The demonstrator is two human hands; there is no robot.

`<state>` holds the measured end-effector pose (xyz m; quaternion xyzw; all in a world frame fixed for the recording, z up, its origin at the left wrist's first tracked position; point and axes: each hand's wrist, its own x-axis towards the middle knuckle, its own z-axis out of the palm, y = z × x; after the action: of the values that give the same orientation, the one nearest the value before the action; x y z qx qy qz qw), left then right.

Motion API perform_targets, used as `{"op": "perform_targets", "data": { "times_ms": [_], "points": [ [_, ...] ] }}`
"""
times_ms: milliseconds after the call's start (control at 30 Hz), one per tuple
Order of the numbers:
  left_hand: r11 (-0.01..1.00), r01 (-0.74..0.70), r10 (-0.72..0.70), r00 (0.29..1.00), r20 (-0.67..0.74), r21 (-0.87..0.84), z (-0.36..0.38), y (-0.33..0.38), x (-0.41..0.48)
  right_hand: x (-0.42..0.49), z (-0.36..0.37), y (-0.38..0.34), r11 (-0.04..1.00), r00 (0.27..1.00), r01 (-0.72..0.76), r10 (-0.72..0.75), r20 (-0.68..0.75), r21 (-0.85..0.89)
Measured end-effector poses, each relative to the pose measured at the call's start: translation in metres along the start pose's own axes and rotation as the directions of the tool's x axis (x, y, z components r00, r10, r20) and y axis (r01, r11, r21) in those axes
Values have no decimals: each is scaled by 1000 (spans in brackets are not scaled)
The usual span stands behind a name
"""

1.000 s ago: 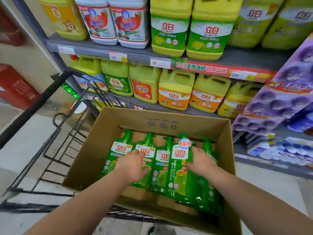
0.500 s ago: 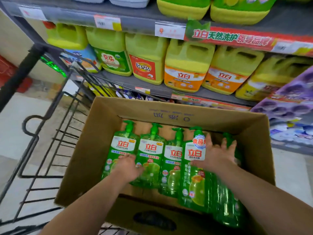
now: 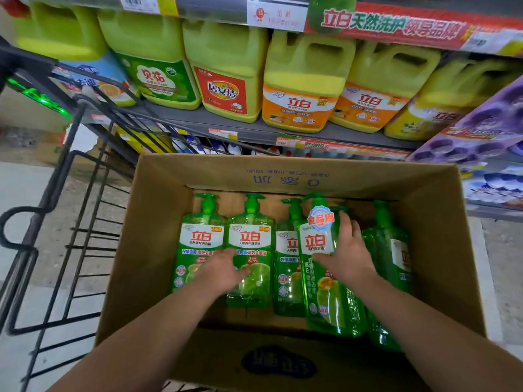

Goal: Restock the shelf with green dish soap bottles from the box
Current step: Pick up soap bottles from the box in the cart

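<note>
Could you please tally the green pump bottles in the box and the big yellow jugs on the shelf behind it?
Green dish soap pump bottles in the cardboard box: 5, possibly another hidden
Yellow jugs on the shelf: 7
Total: 12

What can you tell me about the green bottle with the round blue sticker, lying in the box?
The bottle with the round blue sticker is clear green plastic with a green pump top and a white label printed in red. It lies on its back in the cardboard box, pump pointing to the far wall, raised above the neighbouring bottles and partly overlapping them. The right hand rests on its right side, fingers spread. The left hand does not touch it.
</note>
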<state>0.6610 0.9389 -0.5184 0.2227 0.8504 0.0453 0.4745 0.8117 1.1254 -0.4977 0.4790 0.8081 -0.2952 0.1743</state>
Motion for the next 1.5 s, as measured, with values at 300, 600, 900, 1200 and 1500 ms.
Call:
{"op": "perform_targets", "data": {
  "times_ms": [300, 600, 900, 1200, 1500],
  "points": [
    [993, 53, -52, 999, 7, -107, -1, -7, 13, 14, 7, 10, 877, 958, -274, 213, 192, 394],
    [890, 196, -215, 977, -1, -411, 23, -1, 43, 12, 17, 19, 782, 957, -291, 238, 167, 551],
    [853, 334, -369, 929, -11, -402, 28, 6, 76, 11, 15, 25, 776, 960, -279, 215, 177, 566],
    [778, 399, -446, 895, 21, -485, 37, 17, 82, 9, 13, 41, 745, 957, -289, 219, 188, 601],
    [610, 211, -374, 927, -43, -764, 70, 37, 59, 1, 5, 56, 740, 954, -301, 236, 186, 602]
  ]
}}
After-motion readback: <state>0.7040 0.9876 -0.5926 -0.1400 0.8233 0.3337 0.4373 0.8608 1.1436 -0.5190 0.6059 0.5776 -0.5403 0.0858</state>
